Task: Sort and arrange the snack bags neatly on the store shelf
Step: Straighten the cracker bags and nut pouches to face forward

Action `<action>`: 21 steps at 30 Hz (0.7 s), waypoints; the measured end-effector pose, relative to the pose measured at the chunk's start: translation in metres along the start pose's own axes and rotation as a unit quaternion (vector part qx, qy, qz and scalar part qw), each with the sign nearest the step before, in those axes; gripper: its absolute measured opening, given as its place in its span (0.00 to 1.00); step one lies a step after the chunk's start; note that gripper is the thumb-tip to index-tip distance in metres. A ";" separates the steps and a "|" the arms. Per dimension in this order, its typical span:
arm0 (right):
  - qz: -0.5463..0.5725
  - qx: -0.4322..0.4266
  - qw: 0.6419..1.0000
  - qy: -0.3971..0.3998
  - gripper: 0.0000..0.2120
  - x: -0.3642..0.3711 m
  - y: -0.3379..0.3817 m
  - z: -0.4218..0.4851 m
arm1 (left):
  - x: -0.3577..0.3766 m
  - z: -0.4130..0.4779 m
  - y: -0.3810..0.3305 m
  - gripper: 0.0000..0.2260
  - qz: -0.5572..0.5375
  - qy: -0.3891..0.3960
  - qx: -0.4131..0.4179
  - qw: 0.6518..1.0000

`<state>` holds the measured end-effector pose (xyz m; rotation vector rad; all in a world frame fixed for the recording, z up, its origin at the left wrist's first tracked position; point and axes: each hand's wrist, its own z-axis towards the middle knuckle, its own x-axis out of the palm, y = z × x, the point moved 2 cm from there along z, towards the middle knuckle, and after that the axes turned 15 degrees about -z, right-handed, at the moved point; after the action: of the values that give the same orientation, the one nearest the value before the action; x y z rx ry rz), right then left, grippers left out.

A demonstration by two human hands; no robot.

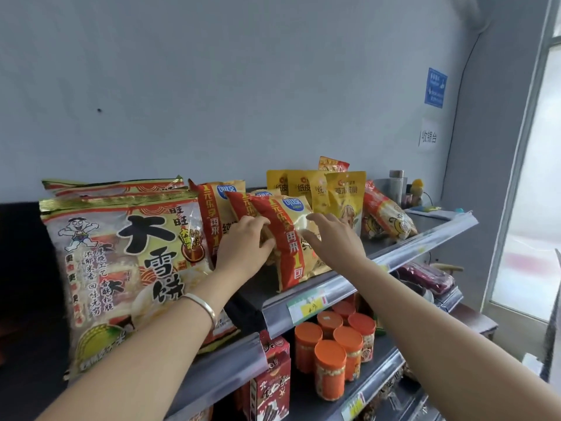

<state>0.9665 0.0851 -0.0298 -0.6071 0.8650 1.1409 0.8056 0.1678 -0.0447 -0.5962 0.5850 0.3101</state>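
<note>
I see the top shelf (334, 287) with a big rice-cracker bag (127, 253) at its left. Right of it, near the edge, stands a red-and-gold snack bag (291, 238). My left hand (243, 247) grips its left edge. My right hand (334, 241) lies flat against its right side, fingers spread.

The front snack bag (290, 235) hides most of the matching bag (239, 205) behind it.

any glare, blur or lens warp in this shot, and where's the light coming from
Head view: daylight comes from the window on the right, blown out white, and the wide lens makes its frame lean. There's a soft sheen on the foil of the front snack bag, which the left hand pinches and the right hand touches. Both hands are slightly soft.
</note>
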 end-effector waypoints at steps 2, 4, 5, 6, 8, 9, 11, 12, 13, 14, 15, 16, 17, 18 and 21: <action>0.021 0.001 1.000 -0.011 0.21 0.005 -0.003 0.017 | 0.001 0.011 0.006 0.18 -0.009 -0.027 -0.005 1.000; 0.042 -0.009 0.999 -0.030 0.20 0.008 -0.007 0.038 | 0.001 0.022 0.011 0.17 -0.010 -0.061 -0.011 0.998; 0.052 -0.017 0.998 -0.039 0.20 0.010 -0.010 0.049 | 0.001 0.028 0.013 0.17 -0.007 -0.076 -0.016 0.997; 0.062 -0.025 0.997 -0.045 0.20 0.012 -0.012 0.060 | 0.001 0.033 0.017 0.17 -0.005 -0.091 -0.024 0.996; 0.085 -0.041 0.994 -0.049 0.21 0.016 -0.016 0.082 | 0.002 0.041 0.022 0.14 -0.013 -0.136 -0.046 0.990; 0.098 -0.052 0.993 -0.050 0.21 0.018 -0.017 0.093 | 0.001 0.045 0.024 0.12 -0.027 -0.166 -0.059 0.984; 0.127 -0.072 0.988 -0.047 0.21 0.022 -0.018 0.114 | 0.001 0.055 0.027 0.11 -0.057 -0.220 -0.084 0.970; 0.138 -0.083 0.986 -0.042 0.21 0.024 -0.018 0.123 | 0.003 0.061 0.030 0.12 -0.072 -0.233 -0.098 0.965; 0.145 -0.095 0.984 -0.034 0.20 0.026 -0.017 0.132 | 0.004 0.066 0.031 0.14 -0.088 -0.238 -0.112 0.961; 0.150 -0.112 0.982 -0.025 0.20 0.029 -0.017 0.141 | 0.006 0.072 0.034 0.16 -0.111 -0.239 -0.125 0.956; 0.155 -0.128 0.980 -0.016 0.20 0.032 -0.016 0.149 | 0.007 0.075 0.035 0.17 -0.140 -0.243 -0.136 0.950; 0.163 -0.141 0.976 -0.010 0.20 0.035 -0.015 0.157 | 0.008 0.078 0.036 0.18 -0.171 -0.255 -0.145 0.941; 0.173 -0.150 0.973 -0.005 0.19 0.037 -0.014 0.164 | 0.010 0.080 0.036 0.18 -0.200 -0.271 -0.154 0.929; 0.179 -0.157 0.971 -0.002 0.19 0.038 -0.013 0.172 | 0.011 0.082 0.037 0.18 -0.226 -0.286 -0.167 0.916; 0.174 -0.191 0.966 0.010 0.17 0.042 -0.005 0.194 | 0.011 0.090 0.044 0.19 -0.280 -0.302 -0.241 0.879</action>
<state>1.0314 0.2591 0.0406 -0.8024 0.7922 1.6453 0.8337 0.2587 -0.0099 -1.0635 -0.2956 0.0728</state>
